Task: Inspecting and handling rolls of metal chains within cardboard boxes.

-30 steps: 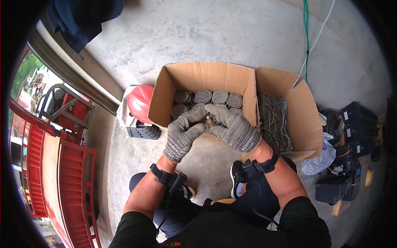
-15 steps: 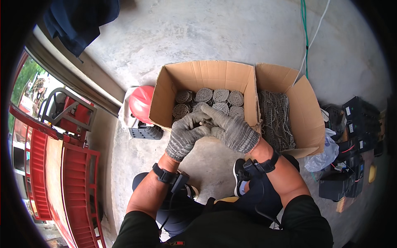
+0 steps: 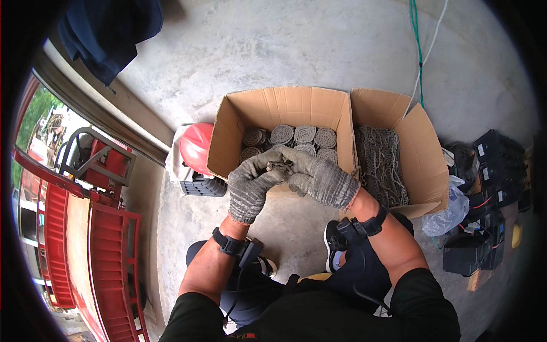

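At the far left of the frame was a big red metal frame with ribbed sides [image 3: 115, 268]. Left of the middle was a shiny, round red helmet [image 3: 196, 147]. Next came an open brown cardboard box [image 3: 290, 104] with rolled-up grey bundles [image 3: 305, 134] in it. Over its lower edge was the left hand [image 3: 248, 185] in a grey knitted glove, its thumb and first finger clamped on a small grey-brown lump [image 3: 278, 166]. The lump sat between those fingertips, at the middle of the frame. It was too small to name. The right hand [image 3: 326, 178], in a matching glove, had bent fingers that touched the left ones; I could not tell if they gripped the lump too. To the right stood a second open brown cardboard box [image 3: 423, 162] with long, grey, bumpy strands [image 3: 380, 165], then a see-through plastic bag [image 3: 445, 215].
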A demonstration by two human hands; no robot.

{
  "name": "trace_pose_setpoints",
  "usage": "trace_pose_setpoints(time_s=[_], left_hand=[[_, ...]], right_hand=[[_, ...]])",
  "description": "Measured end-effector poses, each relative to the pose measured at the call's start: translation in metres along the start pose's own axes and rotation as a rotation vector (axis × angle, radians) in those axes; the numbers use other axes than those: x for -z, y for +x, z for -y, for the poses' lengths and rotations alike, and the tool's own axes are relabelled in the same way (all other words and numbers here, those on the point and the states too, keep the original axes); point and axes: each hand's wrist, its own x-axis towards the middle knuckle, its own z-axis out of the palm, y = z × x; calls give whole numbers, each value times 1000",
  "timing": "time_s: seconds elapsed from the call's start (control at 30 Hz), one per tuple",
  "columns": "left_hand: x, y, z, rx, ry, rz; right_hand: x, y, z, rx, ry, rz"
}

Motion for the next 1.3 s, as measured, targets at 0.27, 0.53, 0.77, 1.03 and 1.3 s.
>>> trace_pose_setpoints(time_s=[0.27,0.53,0.77,1.03,1.3], left_hand=[[-9,1,2,-123,41,-78],[-21,0,1,-437,411,-58],[-21,1,8,-745,733,-24],[-14,2,9,-708,660,49],[10,6,24,-181,139,55]], right_hand=[[5,-3,16,-108,27,-5],[1,-3,29,-214,332,-15],[1,-6,27,-222,336,-3],[0,-3,40,-314,310,-1],[-1,-1,-2,25,124,-180]])
